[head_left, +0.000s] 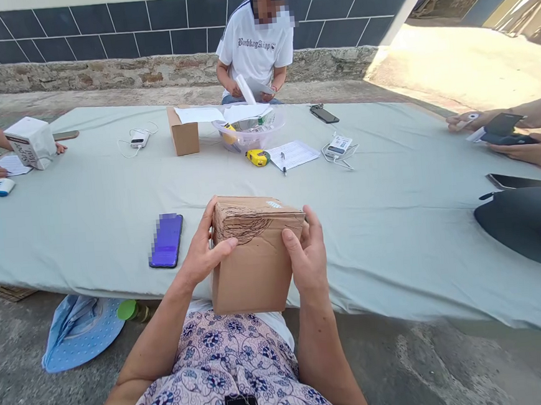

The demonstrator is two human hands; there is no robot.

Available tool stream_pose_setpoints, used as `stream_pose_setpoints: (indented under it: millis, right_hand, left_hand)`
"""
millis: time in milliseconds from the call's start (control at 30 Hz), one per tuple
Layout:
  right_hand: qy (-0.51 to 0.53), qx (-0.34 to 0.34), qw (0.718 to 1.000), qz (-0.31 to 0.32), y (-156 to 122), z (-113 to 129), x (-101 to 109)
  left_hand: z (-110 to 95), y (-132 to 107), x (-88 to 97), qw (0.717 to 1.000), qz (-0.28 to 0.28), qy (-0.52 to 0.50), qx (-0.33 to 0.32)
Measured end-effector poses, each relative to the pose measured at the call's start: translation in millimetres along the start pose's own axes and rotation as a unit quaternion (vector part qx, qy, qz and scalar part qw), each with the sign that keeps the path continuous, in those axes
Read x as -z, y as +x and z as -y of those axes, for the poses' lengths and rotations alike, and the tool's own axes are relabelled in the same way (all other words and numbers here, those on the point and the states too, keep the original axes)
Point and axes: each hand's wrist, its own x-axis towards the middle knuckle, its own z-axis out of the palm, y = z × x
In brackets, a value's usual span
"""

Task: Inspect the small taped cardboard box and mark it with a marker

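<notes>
A head-worn camera looks forward and down across the table

The cardboard box fills the room between your left hand and right hand. Rightward, open tablecloth lets you pass until the black bag; leftward, the phone blocks you, and ahead, past a bare strip, the tape measure does.

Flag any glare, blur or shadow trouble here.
Head view: glare bleaches the sunlit ground at upper right, while shade covers the tablecloth evenly. Head view: pixelation hides the face of the far person and the left edge of the purple-lit smartphone. Head view: the cardboard box looks reasonably sharp.
</notes>
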Motion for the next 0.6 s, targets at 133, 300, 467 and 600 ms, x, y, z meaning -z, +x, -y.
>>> stream_pose_setpoints:
  millis: [133,300,467,600]
  right_hand:
    - [-0.120,0.054,0.991,-0.013,-8.4,14.2,-3.9]
    - [-0.284,0.130,0.949,-0.029,-16.1,28.9,-5.5]
    - [-0.318,0.147,0.935,-0.058,-10.9,26.8,1.9]
    - [-0.299,0.134,0.943,-0.062,-8.8,24.7,4.3]
  left_hand:
    - [-3.7,-1.7,-7.4,1.000,-0.013,0.004,-0.011]
    - [-1.7,-6.8,-17.7,0.994,-0.010,0.067,-0.088]
    - [7.6,-12.1,-29.4,0.975,0.030,0.153,-0.157]
    - [10.2,-14.3,-36.3,0.962,0.026,0.210,-0.174]
